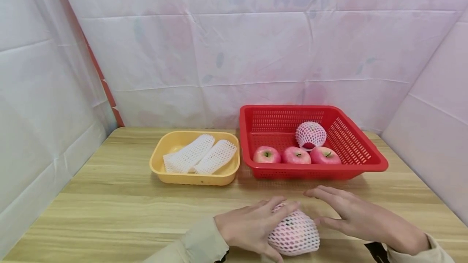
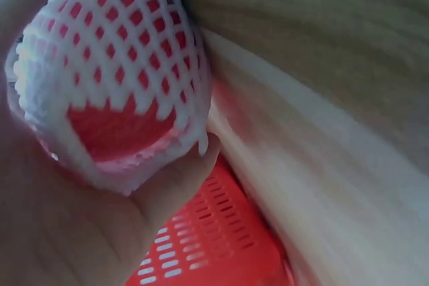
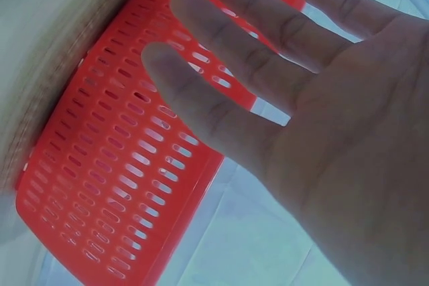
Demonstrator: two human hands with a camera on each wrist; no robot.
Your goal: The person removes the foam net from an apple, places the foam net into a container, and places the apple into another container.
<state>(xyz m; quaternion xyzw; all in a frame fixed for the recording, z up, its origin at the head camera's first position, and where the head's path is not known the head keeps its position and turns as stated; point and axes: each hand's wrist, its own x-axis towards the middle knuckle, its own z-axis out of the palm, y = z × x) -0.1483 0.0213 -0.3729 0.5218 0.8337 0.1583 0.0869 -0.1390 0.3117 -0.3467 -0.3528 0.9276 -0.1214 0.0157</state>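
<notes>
Grip: left hand (image 1: 252, 226) held one netted apple (image 1: 297, 233); right hand (image 1: 352, 213), fingers extended, was just beside it. Location: near side of table (image 1: 109, 198), before red basket (image 1: 365, 167) containing apples (image 1: 297, 156). Yellow tray (image 1: 199, 179) held foam nets (image 1: 193, 153).

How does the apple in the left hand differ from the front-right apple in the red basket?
The held apple wears a white foam net; the basket apple is bare. The left hand grips the held apple; none touches the basket apple. The held apple sits outside the red basket, the basket apple inside. Both look reddish.
</notes>
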